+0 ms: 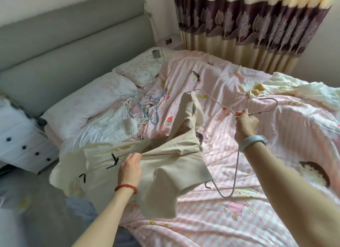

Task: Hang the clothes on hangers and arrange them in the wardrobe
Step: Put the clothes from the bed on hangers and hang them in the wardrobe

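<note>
Beige garment (165, 154) held over bed, wire hanger (237, 154) just to its right.
Left hand (128, 169) pinches fabric; right hand (245, 125) grips what seem two hangers, hanging downward.

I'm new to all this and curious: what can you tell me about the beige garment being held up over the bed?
The beige garment looks like plain woven cloth, creased and folded, with a paler cream part at the left bearing small black marks. The left hand pinches its edge, lifting it above the pink striped bedspread. One part stands up towards a thin wire hanger gripped by the right hand; the lower part hangs loose.
</note>
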Available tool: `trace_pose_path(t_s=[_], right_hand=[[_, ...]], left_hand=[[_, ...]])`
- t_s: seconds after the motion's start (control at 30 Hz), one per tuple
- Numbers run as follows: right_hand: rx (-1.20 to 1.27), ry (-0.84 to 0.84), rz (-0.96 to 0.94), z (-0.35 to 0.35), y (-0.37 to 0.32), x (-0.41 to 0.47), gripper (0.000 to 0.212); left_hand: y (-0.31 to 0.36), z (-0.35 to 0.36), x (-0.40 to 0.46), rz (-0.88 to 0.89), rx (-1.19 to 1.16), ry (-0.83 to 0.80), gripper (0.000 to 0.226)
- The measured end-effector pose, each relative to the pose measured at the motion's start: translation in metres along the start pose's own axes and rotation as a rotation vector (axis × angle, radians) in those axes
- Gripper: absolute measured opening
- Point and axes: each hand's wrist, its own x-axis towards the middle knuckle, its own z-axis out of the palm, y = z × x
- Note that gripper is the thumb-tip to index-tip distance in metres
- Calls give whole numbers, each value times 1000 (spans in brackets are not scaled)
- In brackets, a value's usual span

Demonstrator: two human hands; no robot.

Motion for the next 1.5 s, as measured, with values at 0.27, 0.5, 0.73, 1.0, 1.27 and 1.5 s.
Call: trace_pose_path(t_s=[0.27,0.5,0.73,1.0,1.27,1.5], right_hand=[[-253,-430,-426,40,2,-71,33],[-305,-447,-632,28,-38,-80,30],[-331,-343,-883,11,-143,-54,27],[-280,-233,-1110,23,-261,-67,30],[-179,-154,-1213,40,-332,-109,33],[-273,-469,-1052,46,-231,-126,29]], left_hand=[[-24,14,-8,-237,266,-301,31],[67,21,48,100,-131,-165,70],[173,17,90,116,-324,-212,78],[273,-60,137,344,-345,202,13],[300,-148,147,452,-491,430,3],[185,-127,86,324,-338,169,9]])
